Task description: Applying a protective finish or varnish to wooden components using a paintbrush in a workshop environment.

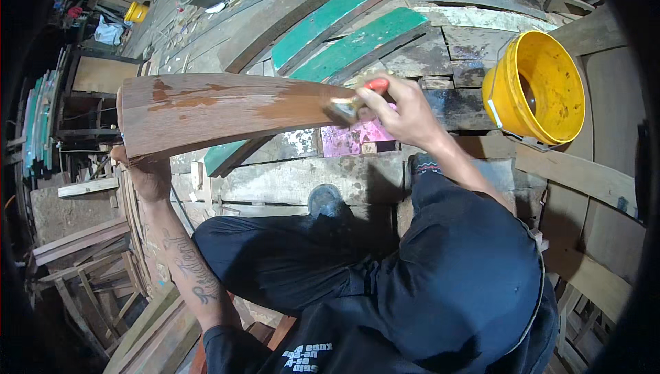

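The left hand grips the near-left end of a long brown wooden board, fingers wrapped around its end and underside, holding it out level across the view from about 9 o'clock toward the centre. The right hand is curled tight around a paintbrush with a red handle, whose bristles press against the board's right end, where the wood looks darker and wet. A yellow bucket stands tilted at 2 o'clock, just beyond the right wrist, apart from it. Under the board lie weathered planks, two of them painted green at 12 o'clock. The person's dark trousers fill the lower centre. A second, small yellow bucket sits far off at 10 o'clock.
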`<state>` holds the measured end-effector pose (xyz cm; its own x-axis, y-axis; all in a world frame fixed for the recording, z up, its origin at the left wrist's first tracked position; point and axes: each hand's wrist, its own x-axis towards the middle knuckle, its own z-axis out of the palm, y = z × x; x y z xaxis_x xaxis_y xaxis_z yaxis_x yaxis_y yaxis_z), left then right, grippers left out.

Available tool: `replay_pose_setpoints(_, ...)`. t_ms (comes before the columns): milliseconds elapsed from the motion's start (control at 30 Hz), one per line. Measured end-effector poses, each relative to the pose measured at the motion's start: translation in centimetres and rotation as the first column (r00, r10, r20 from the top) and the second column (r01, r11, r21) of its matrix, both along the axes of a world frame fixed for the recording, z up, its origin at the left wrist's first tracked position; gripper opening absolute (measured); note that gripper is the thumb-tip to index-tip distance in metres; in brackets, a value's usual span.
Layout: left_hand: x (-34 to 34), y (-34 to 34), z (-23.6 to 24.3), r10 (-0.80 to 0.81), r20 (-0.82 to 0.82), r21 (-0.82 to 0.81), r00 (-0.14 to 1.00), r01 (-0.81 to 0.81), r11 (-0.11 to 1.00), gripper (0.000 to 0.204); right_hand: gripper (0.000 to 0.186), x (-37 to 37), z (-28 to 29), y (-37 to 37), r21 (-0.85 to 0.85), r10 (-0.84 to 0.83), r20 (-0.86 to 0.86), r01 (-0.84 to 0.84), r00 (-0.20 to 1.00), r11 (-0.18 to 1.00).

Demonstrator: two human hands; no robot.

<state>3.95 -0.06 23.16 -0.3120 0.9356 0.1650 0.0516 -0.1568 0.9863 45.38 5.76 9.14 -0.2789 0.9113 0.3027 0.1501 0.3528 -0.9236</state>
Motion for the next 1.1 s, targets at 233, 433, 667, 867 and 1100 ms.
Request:
replay_pose_setpoints(233,-0.6,-0.9,0.2,0.055,0.007,-0.008,0.998,-0.055,0.998,0.089,0.023,-5.3,6.8,2.0,-0.255,-0.025,-0.685,-0.208,0.728,0.944)
replay_pose_setpoints(433,0.8,-0.2,0.6,-0.042,-0.046,0.021,0.998,0.043,0.999,0.087,0.026,-5.9,-1.3,4.6,-0.481,-0.268,-0.626,-0.093,0.733,0.872)
replay_pose_setpoints(667,-0.2,-0.4,0.1,-0.089,-0.045,0.036,0.995,0.091,0.995,0.086,0.025,-1.3,-8.8,6.8,-0.195,-0.336,0.012,0.331,0.942,0.923)
replay_pose_setpoints(867,3.2,0.6,1.1,-0.131,0.01,0.105,0.991,0.13,0.986,0.084,0.024,-6.4,3.9,6.4,-0.099,0.018,-0.073,-0.025,0.997,0.995)
replay_pose_setpoints(1100,1.3,0.0,0.7,-0.1,-0.043,0.075,0.994,0.103,0.992,0.086,0.026,-9.0,16.3,7.3,0.07,0.219,-0.537,-0.216,0.815,0.974)
